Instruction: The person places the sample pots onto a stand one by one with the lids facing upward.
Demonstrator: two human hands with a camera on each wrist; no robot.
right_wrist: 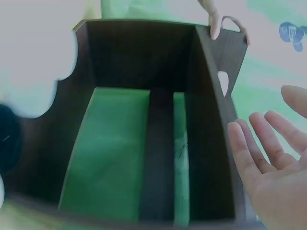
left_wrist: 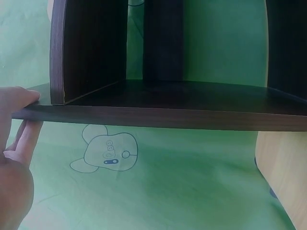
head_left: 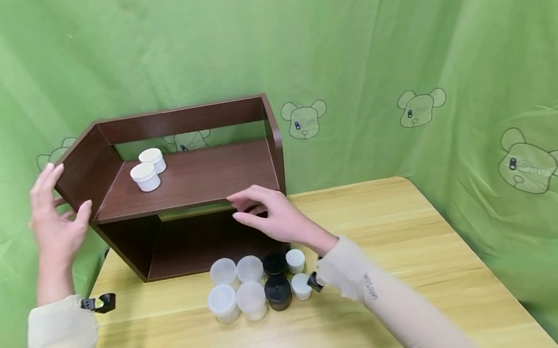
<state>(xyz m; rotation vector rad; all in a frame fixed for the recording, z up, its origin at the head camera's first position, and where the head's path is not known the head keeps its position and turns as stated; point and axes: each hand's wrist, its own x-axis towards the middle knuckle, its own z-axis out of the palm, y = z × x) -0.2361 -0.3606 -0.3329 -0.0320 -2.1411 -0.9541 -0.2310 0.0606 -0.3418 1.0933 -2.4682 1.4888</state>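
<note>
A dark brown two-tier shelf (head_left: 215, 171) stands at the back left of the table. My left hand (head_left: 59, 229) grips the edge of its left side panel (left_wrist: 100, 114), thumb on one face and fingers on the other. My right hand (head_left: 277, 215) is at the front edge of the middle board, near its right end, with relaxed fingers and nothing held. In the right wrist view, the right hand (right_wrist: 278, 167) appears beside that board, palm and fingers showing. Two white lidded jars (head_left: 145, 177) sit at the left of the upper tier.
Several translucent lidded tubs (head_left: 223, 303), two black-lidded jars (head_left: 278, 292) and two small white-lidded jars (head_left: 301, 286) form two rows before the shelf. The wooden table (head_left: 390, 274) extends right. A green curtain (head_left: 348, 54) hangs behind.
</note>
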